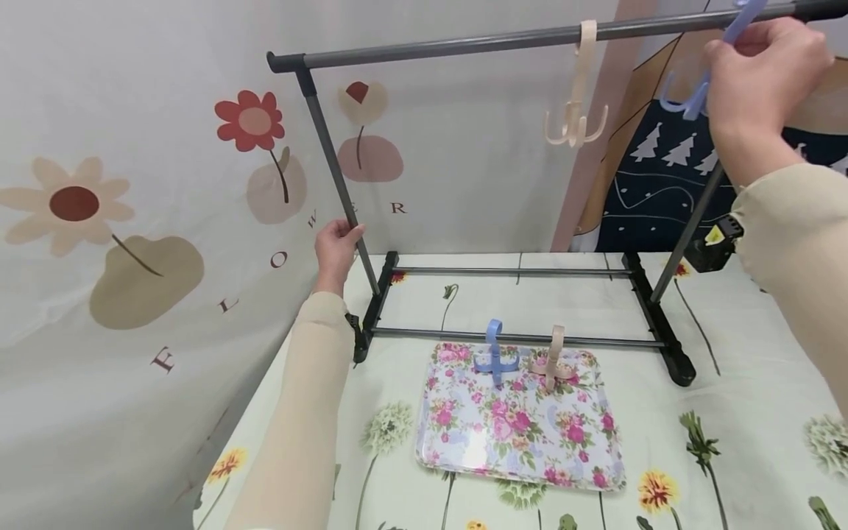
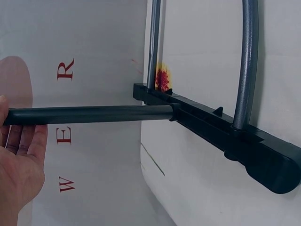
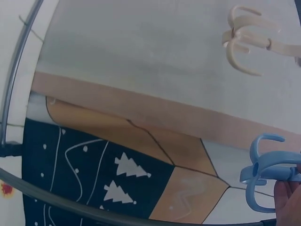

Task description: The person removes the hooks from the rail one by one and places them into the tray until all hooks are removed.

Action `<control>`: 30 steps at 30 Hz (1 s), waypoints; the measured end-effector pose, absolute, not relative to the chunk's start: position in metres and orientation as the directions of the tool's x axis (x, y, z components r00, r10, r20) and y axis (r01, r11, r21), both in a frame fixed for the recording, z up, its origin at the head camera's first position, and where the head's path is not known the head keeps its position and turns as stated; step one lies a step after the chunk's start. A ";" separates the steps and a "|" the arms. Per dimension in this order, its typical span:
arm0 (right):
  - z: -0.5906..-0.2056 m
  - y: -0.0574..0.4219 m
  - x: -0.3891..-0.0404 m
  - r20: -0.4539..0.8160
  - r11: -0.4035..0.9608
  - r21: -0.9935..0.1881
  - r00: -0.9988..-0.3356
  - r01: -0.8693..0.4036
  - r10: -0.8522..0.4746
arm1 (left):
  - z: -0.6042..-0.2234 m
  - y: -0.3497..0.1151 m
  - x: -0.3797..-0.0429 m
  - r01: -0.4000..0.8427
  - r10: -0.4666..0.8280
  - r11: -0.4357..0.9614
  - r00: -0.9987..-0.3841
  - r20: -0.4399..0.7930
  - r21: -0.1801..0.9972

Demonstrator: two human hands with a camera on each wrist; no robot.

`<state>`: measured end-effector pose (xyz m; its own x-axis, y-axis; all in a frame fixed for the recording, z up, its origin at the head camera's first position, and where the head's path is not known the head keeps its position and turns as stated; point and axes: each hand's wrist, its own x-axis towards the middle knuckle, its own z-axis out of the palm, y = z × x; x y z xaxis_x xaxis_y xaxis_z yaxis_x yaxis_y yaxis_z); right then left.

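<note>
My left hand (image 1: 335, 254) grips the left upright post (image 1: 331, 147) of a grey metal garment rack; the left wrist view shows its fingers behind the post (image 2: 94, 114). At the upper right, my right hand (image 1: 762, 92) pinches a blue multi-prong hook (image 1: 694, 101) by its stem, with the hook's upper end at the top bar (image 1: 437, 48). Whether that end rests over the bar cannot be told. The blue prongs (image 3: 263, 165) point away from the fingers in the right wrist view. To the left, a beige multi-prong hook (image 1: 580, 88) hangs from the bar.
On the table, a floral tray (image 1: 503, 434) lies before the rack's lower rail (image 1: 616, 342). A second blue hook (image 1: 495, 353) and a second beige hook (image 1: 555, 361) lie on it. Black feet (image 1: 662, 324) support the rack. A printed curtain (image 1: 165, 88) hangs alongside.
</note>
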<state>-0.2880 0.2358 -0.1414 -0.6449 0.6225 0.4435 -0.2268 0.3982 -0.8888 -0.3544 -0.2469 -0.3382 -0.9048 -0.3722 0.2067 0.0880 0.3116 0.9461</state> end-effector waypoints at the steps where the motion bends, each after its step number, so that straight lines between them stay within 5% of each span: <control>1: -0.142 0.235 -0.288 0.448 0.402 -0.886 -0.646 -0.231 0.617 | -0.339 -0.247 -0.354 0.085 -0.373 0.311 -0.905 0.204 0.946; 16: -0.169 0.233 -0.281 0.467 0.665 -0.736 -0.806 -0.126 0.364 | -0.344 -0.250 -0.356 0.082 -0.368 0.301 -0.909 0.195 0.950; 30: -0.190 0.211 -0.277 0.333 0.312 -0.919 -0.899 -0.241 0.286 | -0.345 -0.254 -0.356 0.086 -0.368 0.311 -0.907 0.204 0.946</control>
<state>-0.2770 0.2107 -0.1901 -0.8987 0.2860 0.3325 -0.2406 0.3123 -0.9190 -0.3557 -0.2544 -0.3445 -0.9072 -0.3681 0.2037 0.0863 0.3110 0.9465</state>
